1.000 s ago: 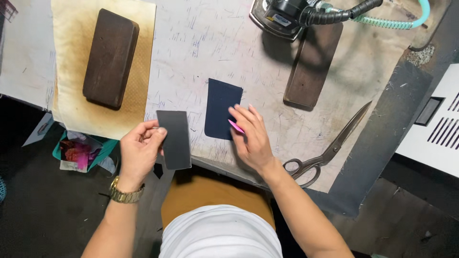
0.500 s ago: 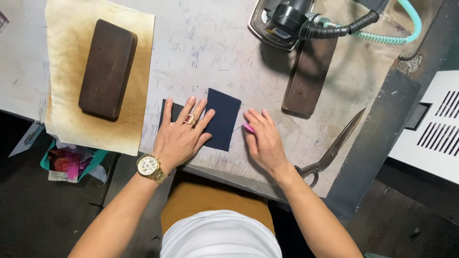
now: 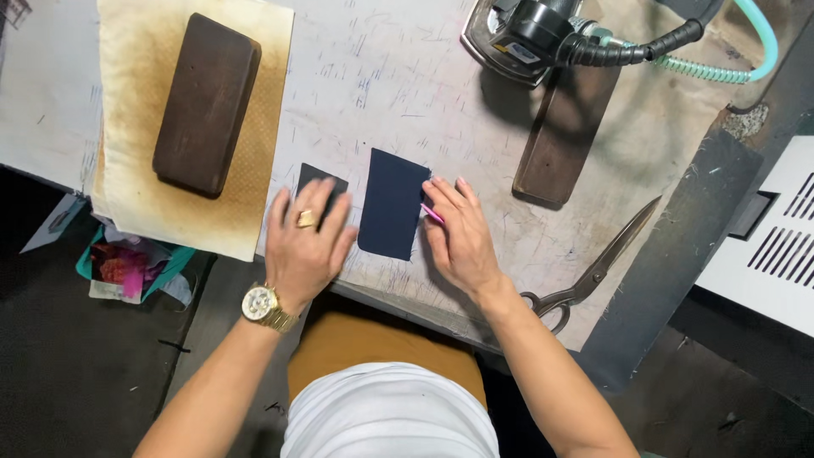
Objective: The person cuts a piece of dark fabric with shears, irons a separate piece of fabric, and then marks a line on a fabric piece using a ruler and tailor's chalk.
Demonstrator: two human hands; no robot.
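Two hands over a pale, pen-marked table point(image 3: 381, 76). Left hand point(image 3: 305, 246) lies flat, fingers spread a little, pressing down on one dark grey fabric piece point(image 3: 320, 180); only the far corner of that piece shows past the fingers. It grips nothing. One ring and one gold watch point(image 3: 261, 305) on this hand and wrist.

Right hand point(image 3: 462, 237) rests flat beside the second piece, one navy fabric rectangle point(image 3: 393, 203), fingertips touching its right edge. A thin pink stick point(image 3: 431, 213) sits under the fingers; whether they pinch it, cannot tell. The two fabric pieces lie side by side near the table's front edge, a narrow gap between them.

Elsewhere: one brown block point(image 3: 205, 102) on a scorched yellow cloth point(image 3: 254, 195), far left. One steam iron point(image 3: 526, 34) with one green hose point(image 3: 729, 72), far right. One dark flat wooden slab point(image 3: 564, 140) below the iron. One pair of scissors point(image 3: 593, 276) near the right wrist.
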